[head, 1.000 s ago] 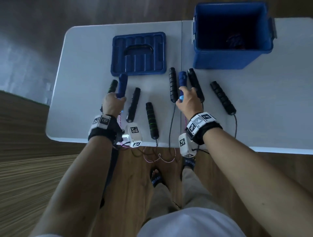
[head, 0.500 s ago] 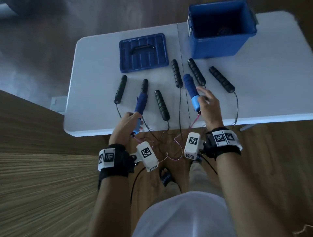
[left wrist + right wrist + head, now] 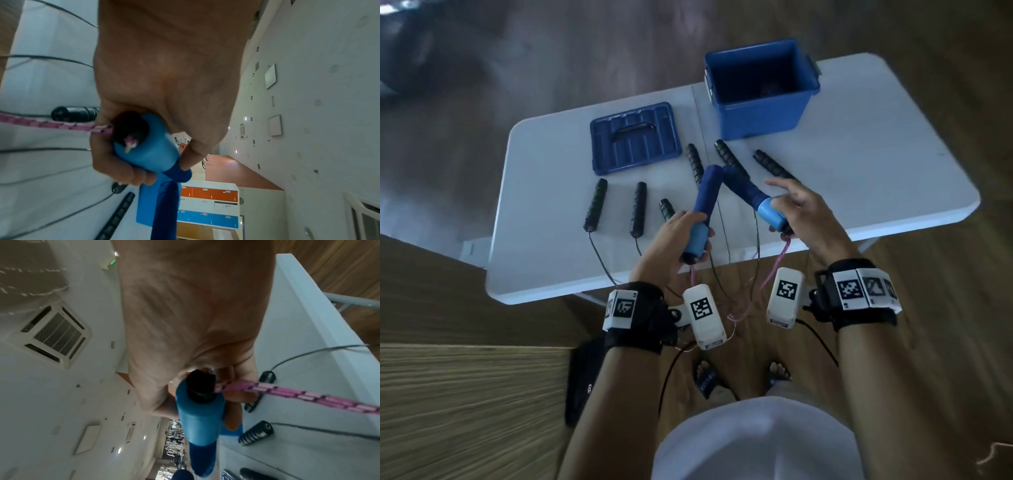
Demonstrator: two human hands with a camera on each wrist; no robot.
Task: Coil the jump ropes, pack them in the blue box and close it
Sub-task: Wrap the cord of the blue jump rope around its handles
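Observation:
My left hand [image 3: 674, 240] grips one blue jump-rope handle [image 3: 703, 205] near its lower end; the same handle [image 3: 150, 154] fills the left wrist view. My right hand [image 3: 801, 219] pinches the other blue handle [image 3: 753, 198] at its light-blue collar [image 3: 197, 415], with the outer fingers spread. Both handles are lifted above the table's front edge, their far tips nearly meeting. A pink rope [image 3: 774, 270] hangs from each handle toward the floor. The open blue box [image 3: 760, 89] stands at the table's far right, something dark inside.
The blue lid [image 3: 635, 137] lies flat left of the box. Several black jump-rope handles [image 3: 595, 205] lie across the white table [image 3: 876, 171], their thin black cords [image 3: 602, 260] draped over the front edge. My sandalled feet [image 3: 705, 375] stand below on the wood floor.
Both blue handles have risen off the table and swung inward until their tips nearly touch. I have stepped back, so the table sits farther away in the head view.

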